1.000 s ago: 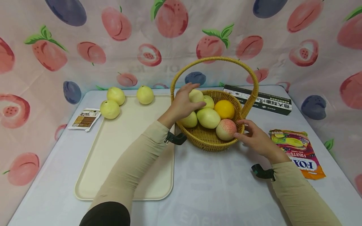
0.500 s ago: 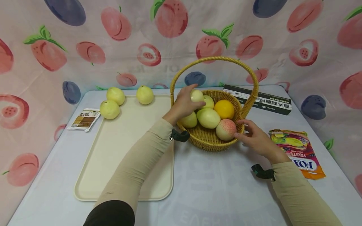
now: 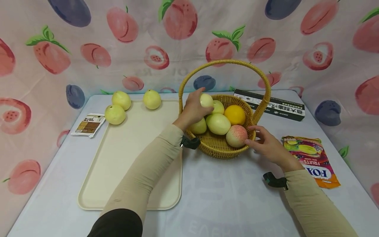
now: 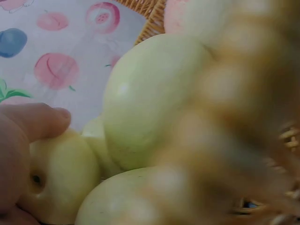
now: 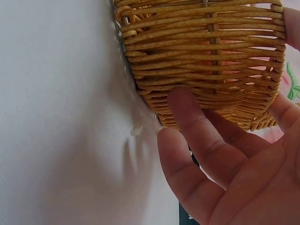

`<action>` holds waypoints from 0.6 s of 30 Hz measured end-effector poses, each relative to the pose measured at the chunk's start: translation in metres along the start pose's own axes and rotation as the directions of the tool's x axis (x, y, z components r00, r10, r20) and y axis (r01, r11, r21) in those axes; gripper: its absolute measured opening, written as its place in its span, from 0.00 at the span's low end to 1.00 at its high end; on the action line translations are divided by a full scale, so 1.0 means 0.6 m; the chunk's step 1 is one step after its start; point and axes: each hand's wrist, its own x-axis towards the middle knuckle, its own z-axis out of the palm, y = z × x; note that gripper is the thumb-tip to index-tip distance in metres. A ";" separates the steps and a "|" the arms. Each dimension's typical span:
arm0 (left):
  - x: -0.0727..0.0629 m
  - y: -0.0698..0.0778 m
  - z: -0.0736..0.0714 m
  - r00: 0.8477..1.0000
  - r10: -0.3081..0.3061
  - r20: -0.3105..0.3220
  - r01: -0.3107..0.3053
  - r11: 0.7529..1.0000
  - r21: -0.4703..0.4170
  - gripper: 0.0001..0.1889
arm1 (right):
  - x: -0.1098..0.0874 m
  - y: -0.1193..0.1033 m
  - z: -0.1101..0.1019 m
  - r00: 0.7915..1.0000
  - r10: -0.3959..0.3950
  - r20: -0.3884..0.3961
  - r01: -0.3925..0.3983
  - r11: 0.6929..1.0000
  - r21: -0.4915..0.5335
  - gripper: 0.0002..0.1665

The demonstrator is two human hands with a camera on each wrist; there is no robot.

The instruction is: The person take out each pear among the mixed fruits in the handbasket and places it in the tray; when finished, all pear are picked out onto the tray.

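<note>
My left hand (image 3: 193,107) reaches under the basket's handle and holds a pale yellow-green pear (image 4: 65,176) at the back left, the thumb lying over it in the left wrist view. The wicker basket (image 3: 217,153) also contains other pears (image 3: 218,124), an orange (image 3: 235,114) and a pink-speckled peach (image 3: 237,136). My right hand (image 3: 267,146) grips the basket's right side, thumb by the rim near the peach. Its other fingers (image 5: 201,133) lie against the woven outer wall in the right wrist view. A blurred strip of wicker covers part of the left wrist view.
A cream tray (image 3: 130,158) lies left of the basket. Two pears (image 3: 115,114) sit at its back-left corner and another pear (image 3: 152,99) at its back edge. A small sachet (image 3: 88,125) lies left, a black box (image 3: 270,104) behind right, a candy bag (image 3: 312,161) right.
My left hand and forearm have shifted slightly to the right, with the hand still on the pear in the basket. The right hand and the basket look unmoved.
</note>
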 end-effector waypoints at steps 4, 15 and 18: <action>-0.008 0.000 0.001 1.000 0.014 -0.019 -0.014 1.000 -0.013 0.43 | 0.000 -0.001 0.001 1.000 -0.007 0.000 0.007 1.000 -0.002 0.39; -0.024 0.017 -0.005 0.994 0.104 0.035 -0.104 0.994 0.024 0.44 | 0.003 0.000 -0.001 1.000 0.021 0.002 -0.021 1.000 -0.017 0.42; -0.031 0.023 -0.004 0.988 0.140 0.061 -0.141 0.990 0.016 0.44 | 0.002 0.000 0.000 1.000 0.018 0.003 -0.018 1.000 -0.016 0.41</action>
